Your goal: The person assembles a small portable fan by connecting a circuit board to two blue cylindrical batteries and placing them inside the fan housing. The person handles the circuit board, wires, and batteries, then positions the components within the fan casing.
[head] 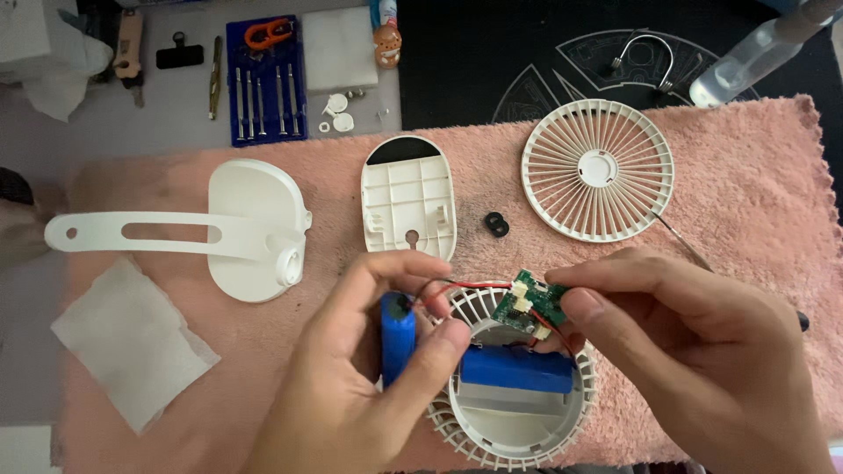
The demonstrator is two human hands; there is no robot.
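The left hand (351, 386) is pinching a blue cylindrical battery cell (397, 338) between thumb and fingers, holding it upright just beside the round white fan housing (518, 439). The right hand (702, 360) is gripping a small green circuit board (529, 304) by its edge, fingers closed narrowly on it, just above the housing's rim. Thin red and black wires (457, 286) are running from the board across to the top of the held cell. A second blue cell (516, 369) is lying across the inside of the housing.

To handle this well, I judge the wires should be kept slack: the two hands are working close together, and moving either one away would be pulling on the solder joints. Holding the board by its edges, as the right hand is doing, is keeping fingers off the components.

On the pink towel (755, 175) covering the counter, well apart from the hands, are lying the round white front grille (597, 168), an oval white back cover (408, 200), a white stand with a slotted arm (219, 233), and a small black rubber piece (496, 224). A blue screwdriver set (266, 83) is sitting farther back, and a folded white tissue (132, 342) is lying at the left.
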